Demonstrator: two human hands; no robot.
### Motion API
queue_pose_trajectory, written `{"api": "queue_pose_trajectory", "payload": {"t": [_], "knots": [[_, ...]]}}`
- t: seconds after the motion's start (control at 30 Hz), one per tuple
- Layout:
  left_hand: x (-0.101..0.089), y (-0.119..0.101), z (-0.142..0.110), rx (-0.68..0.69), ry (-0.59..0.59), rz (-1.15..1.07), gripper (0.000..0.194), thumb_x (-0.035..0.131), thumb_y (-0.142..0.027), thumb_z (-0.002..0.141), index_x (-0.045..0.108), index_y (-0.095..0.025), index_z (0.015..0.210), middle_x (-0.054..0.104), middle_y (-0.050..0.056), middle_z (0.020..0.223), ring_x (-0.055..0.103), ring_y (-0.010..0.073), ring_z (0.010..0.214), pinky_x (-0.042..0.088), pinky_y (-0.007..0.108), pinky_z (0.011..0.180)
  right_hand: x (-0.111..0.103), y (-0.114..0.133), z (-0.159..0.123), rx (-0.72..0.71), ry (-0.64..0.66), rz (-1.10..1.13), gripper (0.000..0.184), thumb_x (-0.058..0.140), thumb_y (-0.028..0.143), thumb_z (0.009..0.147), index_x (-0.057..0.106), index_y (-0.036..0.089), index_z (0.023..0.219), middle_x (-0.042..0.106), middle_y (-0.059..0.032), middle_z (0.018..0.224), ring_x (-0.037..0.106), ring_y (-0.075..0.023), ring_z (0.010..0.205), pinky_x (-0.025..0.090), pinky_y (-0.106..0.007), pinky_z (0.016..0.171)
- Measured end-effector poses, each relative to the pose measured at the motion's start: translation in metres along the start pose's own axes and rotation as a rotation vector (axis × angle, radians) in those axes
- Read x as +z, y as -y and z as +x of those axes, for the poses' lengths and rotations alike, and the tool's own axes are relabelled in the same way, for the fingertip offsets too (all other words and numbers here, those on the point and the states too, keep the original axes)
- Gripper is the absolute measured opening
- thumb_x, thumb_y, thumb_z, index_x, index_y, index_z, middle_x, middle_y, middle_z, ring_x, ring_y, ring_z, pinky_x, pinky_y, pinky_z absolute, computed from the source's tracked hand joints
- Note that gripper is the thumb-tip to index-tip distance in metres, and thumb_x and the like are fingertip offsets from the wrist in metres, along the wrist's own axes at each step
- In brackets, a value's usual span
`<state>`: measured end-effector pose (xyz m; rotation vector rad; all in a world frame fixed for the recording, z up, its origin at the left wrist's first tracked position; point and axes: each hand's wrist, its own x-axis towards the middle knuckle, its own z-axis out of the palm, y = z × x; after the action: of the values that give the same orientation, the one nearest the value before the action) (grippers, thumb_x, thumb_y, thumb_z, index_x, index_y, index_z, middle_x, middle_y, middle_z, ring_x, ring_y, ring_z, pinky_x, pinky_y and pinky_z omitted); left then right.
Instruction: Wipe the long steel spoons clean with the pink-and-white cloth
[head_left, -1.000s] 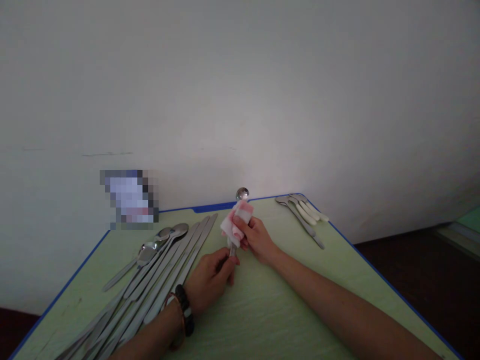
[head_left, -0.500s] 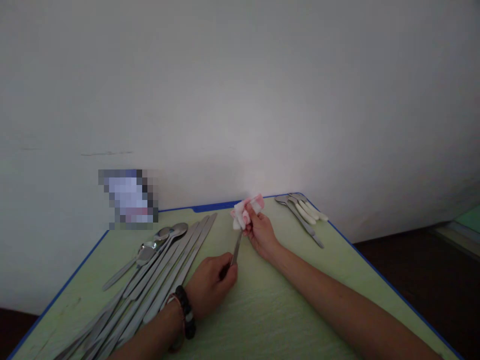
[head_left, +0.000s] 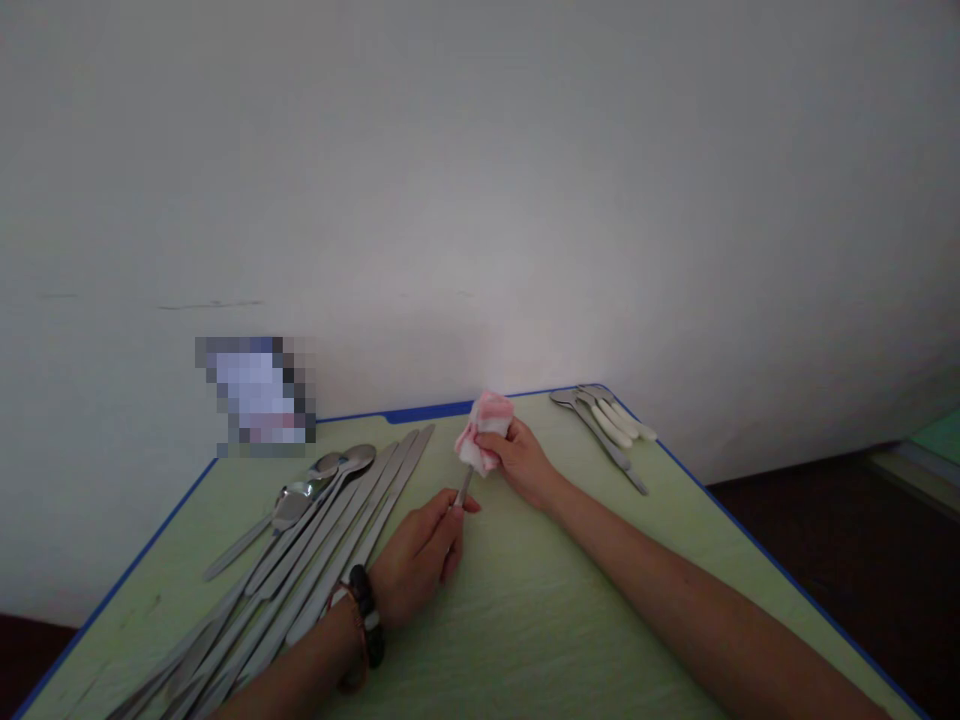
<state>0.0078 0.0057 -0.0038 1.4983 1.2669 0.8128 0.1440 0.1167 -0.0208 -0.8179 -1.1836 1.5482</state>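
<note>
My left hand, with a dark beaded bracelet at the wrist, is closed on the near end of a slim metal piece of cutlery. Its far end disappears into a crumpled pink and white cloth, so its kind is hidden. My right hand pinches that cloth around the hidden end, thumb on top. Left of my left hand lie several table knives side by side, with spoons beside them.
At the table's far right lie forks with white handles and a metal spoon. A blurred-out object leans by the far left corner. A pale wall rises behind the blue-edged green table.
My right hand and the cloth have shifted slightly left, and the cloth is folded differently. My left hand has turned and moved a little up and left along with the cutlery.
</note>
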Motion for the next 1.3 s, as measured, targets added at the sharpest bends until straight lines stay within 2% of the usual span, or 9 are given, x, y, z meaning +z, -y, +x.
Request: {"api": "queue_pose_trajectory", "payload": {"t": [0.17,0.3,0.43,0.57,0.73,0.8,0.97,1.13,1.3], "knots": [[-0.002,0.002,0.001,-0.028,0.016,-0.004,0.037,0.032,-0.045,0.089,0.05,-0.015,0.102,0.034,-0.01,0.043,0.033,0.0091,0.038,0.022,0.02,0.039,-0.01,0.01,-0.001,-0.06,0.045,-0.165,0.02,0.066,0.032,0.063,0.06,0.016,0.074,0.061,0.0019,0.067,0.05,-0.0104,0.06,0.039,-0.022,0.058],[-0.003,0.002,0.001,-0.001,0.021,0.019,0.037,0.032,-0.046,0.089,0.052,-0.016,0.099,0.036,-0.01,0.04,0.034,0.0094,0.037,0.025,0.02,0.041,-0.009,0.012,-0.002,-0.102,0.054,-0.304,0.031,0.061,0.046,0.069,0.059,0.015,0.067,0.058,0.0017,0.059,0.048,-0.0106,0.054,0.036,-0.023,0.053],[0.0,0.0,0.001,0.01,-0.012,0.017,0.035,0.03,-0.046,0.09,0.051,-0.018,0.089,0.037,-0.009,0.039,0.034,0.0095,0.036,0.026,0.02,0.041,0.012,0.001,-0.01,-0.027,-0.137,-0.098,0.041,0.054,0.056,0.071,0.052,0.017,0.059,0.051,0.0022,0.049,0.041,-0.0096,0.043,0.03,-0.024,0.043],[0.003,-0.001,0.002,0.019,-0.057,0.062,0.037,0.03,-0.048,0.089,0.048,-0.019,0.075,0.035,-0.009,0.039,0.034,0.0097,0.036,0.028,0.021,0.041,0.034,-0.004,-0.023,0.078,-0.247,0.126,0.039,0.06,0.055,0.066,0.053,0.017,0.063,0.05,0.0025,0.051,0.042,-0.0093,0.045,0.031,-0.023,0.045],[0.004,-0.002,0.002,0.024,-0.081,0.094,0.036,0.028,-0.049,0.089,0.044,-0.021,0.072,0.034,-0.009,0.043,0.034,0.0106,0.037,0.026,0.022,0.041,0.037,-0.001,-0.027,0.136,-0.169,0.213,0.036,0.064,0.052,0.063,0.057,0.018,0.073,0.056,0.0019,0.059,0.048,-0.0107,0.052,0.037,-0.024,0.052],[0.004,-0.003,0.002,0.014,-0.093,0.13,0.035,0.029,-0.048,0.089,0.042,-0.021,0.071,0.034,-0.008,0.044,0.034,0.0109,0.038,0.025,0.022,0.041,0.029,0.0,-0.022,0.083,-0.104,0.154,0.036,0.064,0.051,0.063,0.058,0.017,0.074,0.058,0.0011,0.062,0.05,-0.0116,0.056,0.04,-0.024,0.056],[0.003,-0.006,0.002,-0.006,-0.105,0.24,0.035,0.027,-0.045,0.09,0.043,-0.021,0.071,0.037,-0.007,0.048,0.038,0.0122,0.043,0.027,0.023,0.044,0.001,0.007,-0.006,-0.109,0.036,-0.249,0.036,0.059,0.052,0.068,0.061,0.016,0.071,0.06,-0.0019,0.062,0.053,-0.0155,0.063,0.041,-0.026,0.058],[0.003,-0.001,0.005,0.005,-0.096,0.263,0.037,0.027,-0.046,0.09,0.045,-0.02,0.072,0.038,-0.006,0.049,0.039,0.012,0.046,0.028,0.022,0.045,-0.01,0.01,0.0,-0.293,-0.042,-0.55,0.037,0.048,0.049,0.078,0.06,0.016,0.069,0.058,-0.0012,0.061,0.05,-0.0141,0.058,0.038,-0.024,0.055],[0.003,0.003,0.004,-0.047,-0.047,0.141,0.039,0.027,-0.05,0.09,0.049,-0.019,0.08,0.036,-0.01,0.039,0.035,0.0103,0.036,0.027,0.02,0.04,-0.008,0.005,0.0,-0.281,-0.067,-0.581,0.04,0.042,0.049,0.081,0.058,0.016,0.066,0.053,0.0003,0.054,0.043,-0.0114,0.049,0.033,-0.023,0.049]]}}
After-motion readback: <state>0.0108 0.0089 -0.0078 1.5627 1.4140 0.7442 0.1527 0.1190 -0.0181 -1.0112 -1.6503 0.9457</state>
